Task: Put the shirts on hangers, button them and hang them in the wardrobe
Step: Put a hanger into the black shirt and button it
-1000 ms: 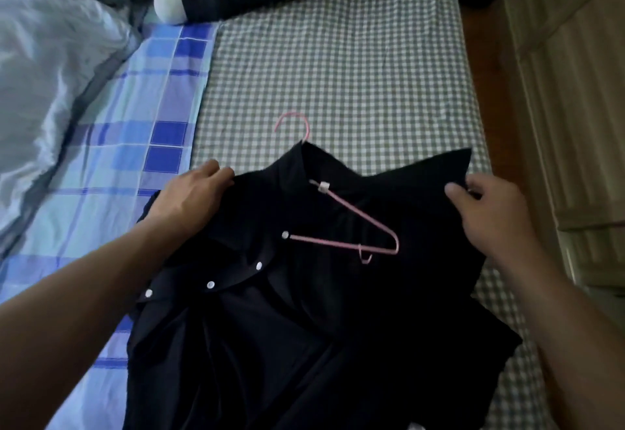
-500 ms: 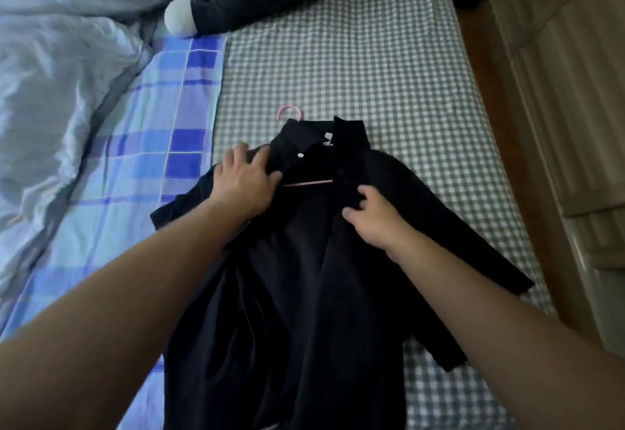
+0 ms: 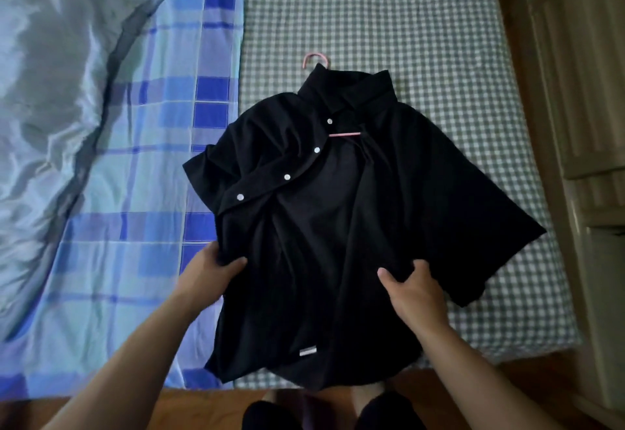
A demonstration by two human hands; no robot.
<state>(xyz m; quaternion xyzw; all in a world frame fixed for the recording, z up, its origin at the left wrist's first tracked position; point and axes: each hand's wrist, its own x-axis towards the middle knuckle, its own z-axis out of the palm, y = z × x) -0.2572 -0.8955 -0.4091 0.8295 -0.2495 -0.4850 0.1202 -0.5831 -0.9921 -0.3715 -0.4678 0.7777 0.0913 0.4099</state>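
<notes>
A black short-sleeved shirt [image 3: 355,213] lies face up and unbuttoned on a grey-checked bed sheet [image 3: 372,17]. A pink hanger [image 3: 345,134] sits inside it, its hook [image 3: 314,57] protruding above the collar. Four white buttons [image 3: 287,176] run along the folded-back left placket. The left hand [image 3: 211,272] grips the left front panel; the right hand [image 3: 411,286] grips the right panel. A blue plaid sheet [image 3: 162,159] and a pale crumpled quilt [image 3: 50,68] lie to the left.

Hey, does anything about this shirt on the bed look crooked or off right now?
Yes. The black shirt lies unbuttoned, and its button placket is bunched diagonally toward the left sleeve instead of running straight down. The pink hanger is inside.
</notes>
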